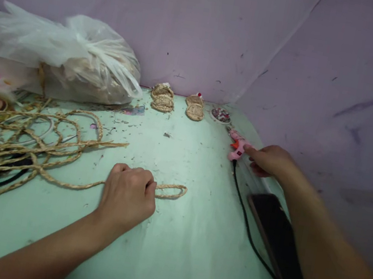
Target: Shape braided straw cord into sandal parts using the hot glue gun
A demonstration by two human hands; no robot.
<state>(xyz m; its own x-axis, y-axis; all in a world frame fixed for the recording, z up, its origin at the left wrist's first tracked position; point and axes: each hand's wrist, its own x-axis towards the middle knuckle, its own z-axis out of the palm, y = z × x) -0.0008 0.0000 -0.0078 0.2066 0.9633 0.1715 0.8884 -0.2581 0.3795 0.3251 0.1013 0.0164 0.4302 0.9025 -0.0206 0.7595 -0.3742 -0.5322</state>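
My left hand (pixel 129 193) is closed around a braided straw cord and rests on the tabletop. A folded loop of the braided straw cord (pixel 172 191) sticks out to the right of the fist, and its other side runs left to a loose tangle. My right hand (pixel 269 160) reaches to the right side, its fingers closed on a pink hot glue gun (pixel 239 145) with an orange trigger. The glue gun lies low at the table's right edge, its black cable trailing toward me. Part of the right hand's grip is hidden.
A clear plastic bag (pixel 101 67) bulges at the back left. Two small woven pieces (pixel 163 98) stand by the wall, beside a round dish of small bits (pixel 220 115). A dark phone-like slab (pixel 280 242) lies under my right forearm. Scraps litter the pale green table (pixel 173 252).
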